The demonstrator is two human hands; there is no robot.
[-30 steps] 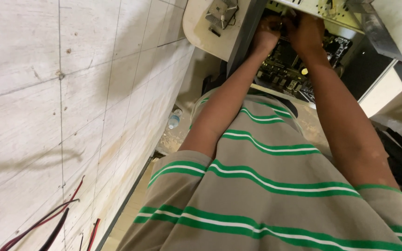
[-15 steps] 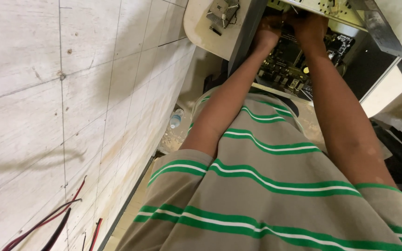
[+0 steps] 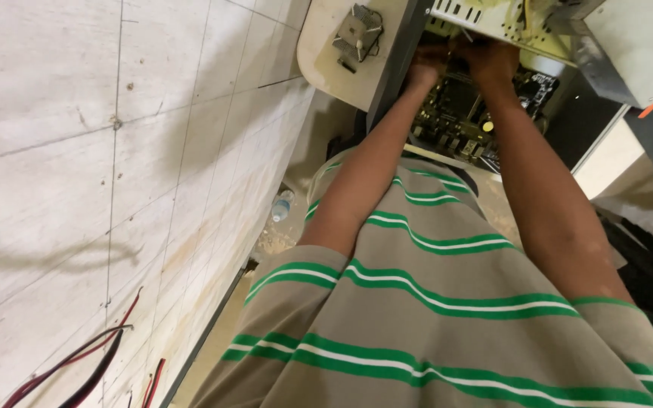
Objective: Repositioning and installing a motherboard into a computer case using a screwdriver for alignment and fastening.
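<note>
Circuit board [image 3: 462, 113] lies flat under both hands [image 3: 426, 66] [image 3: 493, 60], orientation unclear.

The fingers of the left hand [image 3: 426, 66] and the right hand [image 3: 493, 60] are hidden under the edge of a pale metal chassis [image 3: 493, 21], so it cannot be told what they hold or whether they are closed. The chassis and the grey panel [image 3: 629, 45] beside it are cut off by the top edge, and the green circuit board [image 3: 466, 121] is partly covered by both forearms. The small bottle [image 3: 281, 205] on the floor is too small to make out, and the red and black cables [image 3: 85, 363] run off the bottom edge.
</note>
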